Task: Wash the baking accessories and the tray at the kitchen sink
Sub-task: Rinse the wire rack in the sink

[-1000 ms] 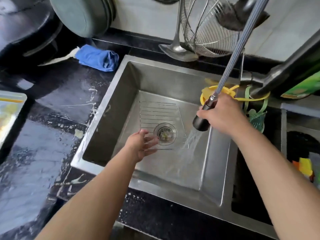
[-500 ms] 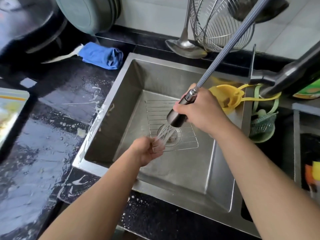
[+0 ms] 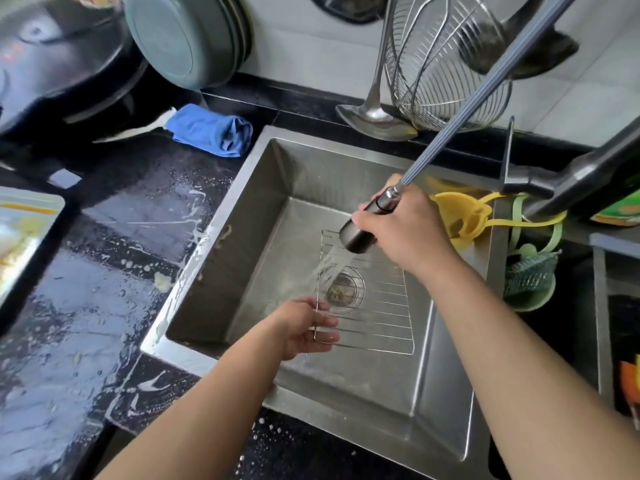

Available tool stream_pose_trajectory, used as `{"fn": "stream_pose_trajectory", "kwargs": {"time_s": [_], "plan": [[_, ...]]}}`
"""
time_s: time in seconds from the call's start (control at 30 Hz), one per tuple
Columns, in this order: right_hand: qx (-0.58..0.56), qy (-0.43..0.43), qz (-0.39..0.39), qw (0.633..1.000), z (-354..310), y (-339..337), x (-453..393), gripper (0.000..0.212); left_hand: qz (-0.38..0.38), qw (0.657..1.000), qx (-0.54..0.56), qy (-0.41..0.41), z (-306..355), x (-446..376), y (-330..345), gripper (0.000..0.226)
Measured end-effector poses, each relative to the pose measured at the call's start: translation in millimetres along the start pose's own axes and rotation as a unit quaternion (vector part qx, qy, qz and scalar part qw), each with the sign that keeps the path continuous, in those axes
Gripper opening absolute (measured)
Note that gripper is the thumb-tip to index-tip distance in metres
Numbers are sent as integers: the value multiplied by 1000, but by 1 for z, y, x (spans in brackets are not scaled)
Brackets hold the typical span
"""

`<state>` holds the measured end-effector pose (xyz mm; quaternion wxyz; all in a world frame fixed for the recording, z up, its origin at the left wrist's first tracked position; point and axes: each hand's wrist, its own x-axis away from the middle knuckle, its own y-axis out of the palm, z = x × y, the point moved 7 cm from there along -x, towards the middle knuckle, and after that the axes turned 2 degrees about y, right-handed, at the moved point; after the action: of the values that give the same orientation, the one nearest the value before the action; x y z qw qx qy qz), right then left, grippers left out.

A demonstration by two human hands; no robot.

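Steel wire: one cooling rack [image 3: 375, 317], lying low in the single stainless sink [image 3: 446, 386], over the one round drain strainer [image 3: 341, 289]. Left edge pinched by the left hand [image 3: 301, 329], thumb above and fingers [image 3: 327, 337] curled beneath the wire. Above the rack's far end, one dark pull-out spray head [image 3: 358, 233], wrapped in the closed fingers of the right hand [image 3: 408, 230], grey hose [image 3: 485, 88] slanting up and away. Water fanning from the head down onto the rack's left part, just beyond the left fingertips. At the sink's right wall, one yellow funnel [image 3: 460, 216] and one green strainer basket [image 3: 530, 282]. Behind the sink, one ladle [image 3: 375, 119] beside one wire colander [image 3: 446, 60]. On the wet black counter [image 3: 114, 237], one blue cloth [image 3: 211, 131]; at far left, one baking tray [image 3: 24, 237], well apart from the sink.
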<state>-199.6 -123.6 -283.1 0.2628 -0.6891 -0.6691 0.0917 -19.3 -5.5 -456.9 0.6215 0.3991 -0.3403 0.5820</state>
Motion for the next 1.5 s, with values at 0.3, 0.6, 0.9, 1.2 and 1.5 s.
{"fn": "stream_pose_trajectory", "kwargs": {"time_s": [0.3,0.6,0.9,1.2,1.5], "plan": [[22,-2,109,994,5,-30,-37,30,45,994,-97,-14,-4,-4,-7,21],[55,10,-24,998,4,-11,-6,32,68,993,-92,-5,-1,-6,-10,22],[2,0,-12,1000,-11,-5,-35,44,80,986,-145,-6,-2,-5,-11,22],[220,47,83,971,8,-66,-17,42,100,987,-124,7,0,-3,-15,23],[241,35,102,964,15,-64,-8,60,107,988,-113,20,3,1,-15,26]]}}
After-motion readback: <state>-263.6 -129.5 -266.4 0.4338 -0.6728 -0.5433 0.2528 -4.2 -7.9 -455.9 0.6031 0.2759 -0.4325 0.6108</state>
